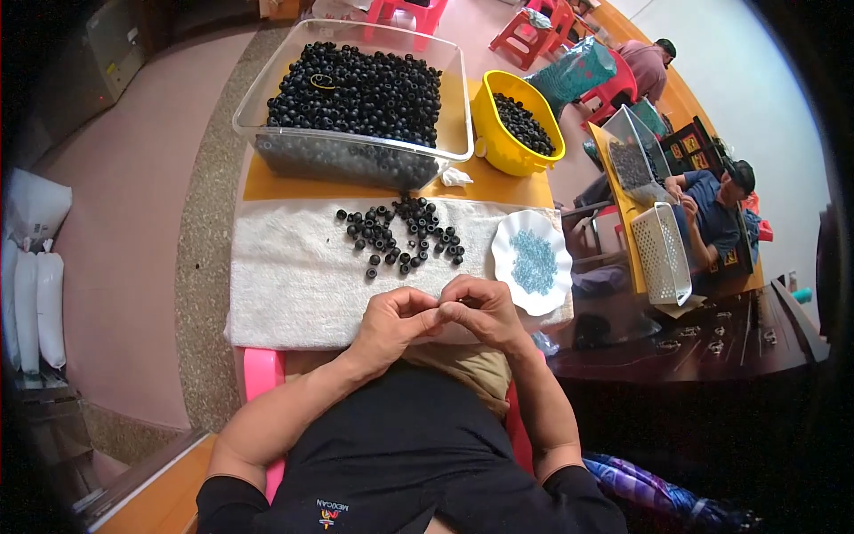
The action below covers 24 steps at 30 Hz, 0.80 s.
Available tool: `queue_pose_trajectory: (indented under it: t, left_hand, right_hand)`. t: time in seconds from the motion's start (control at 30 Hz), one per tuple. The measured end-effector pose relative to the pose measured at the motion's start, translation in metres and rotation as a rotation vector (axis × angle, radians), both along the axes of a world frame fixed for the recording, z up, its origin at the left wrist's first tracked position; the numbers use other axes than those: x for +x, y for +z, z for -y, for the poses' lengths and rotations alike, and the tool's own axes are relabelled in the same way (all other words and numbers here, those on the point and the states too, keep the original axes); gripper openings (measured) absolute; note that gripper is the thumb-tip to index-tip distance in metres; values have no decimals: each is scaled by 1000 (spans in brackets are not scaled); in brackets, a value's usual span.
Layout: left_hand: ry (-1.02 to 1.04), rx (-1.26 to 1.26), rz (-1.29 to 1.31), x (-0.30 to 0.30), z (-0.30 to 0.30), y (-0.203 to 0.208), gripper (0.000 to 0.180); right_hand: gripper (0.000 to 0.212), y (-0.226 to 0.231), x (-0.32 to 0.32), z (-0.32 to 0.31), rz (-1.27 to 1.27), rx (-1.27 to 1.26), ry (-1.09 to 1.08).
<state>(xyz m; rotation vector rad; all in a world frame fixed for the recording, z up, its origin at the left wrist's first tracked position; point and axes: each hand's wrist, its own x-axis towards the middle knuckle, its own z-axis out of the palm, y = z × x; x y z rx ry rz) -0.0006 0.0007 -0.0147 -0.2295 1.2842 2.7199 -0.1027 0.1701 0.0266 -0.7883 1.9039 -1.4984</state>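
Note:
My left hand (398, 320) and my right hand (479, 307) meet over the near edge of a white towel (285, 285). Thumbs and forefingers of both are pinched together, and whatever they hold is hidden or too small to make out. Just beyond them, a loose cluster of black round beads with holes (405, 233) lies on the towel. To the right of my right hand sits a white scalloped plate (505, 254) bearing a heap of small clear bluish pieces (534, 262).
Behind the towel stand a clear plastic bin (356, 142) of black beads and a yellow basket (487, 133) with more. A crumpled white tissue (456, 177) lies between. At right, a person (716, 209) works beside a white perforated basket (663, 258); another person sits farther back.

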Motion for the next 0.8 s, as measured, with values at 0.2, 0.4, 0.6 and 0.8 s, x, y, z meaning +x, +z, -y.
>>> queue_pose_trajectory:
  t: [0.2, 0.4, 0.6, 0.8]
  left_hand:
    - [-1, -13, -3, 1, 0, 1, 15]
    - [-4, -4, -18, 1, 0, 2, 16]
    - [-24, -25, 4, 1, 0, 4, 17]
    - [-31, -31, -10, -1, -1, 2, 19]
  right_hand:
    - [13, 9, 0, 0, -240, 49, 104]
    - [15, 4, 0, -5, -68, 2, 84]
    - [14, 1, -1, -8, 150, -36, 45]
    - [13, 5, -4, -8, 257, -36, 31]
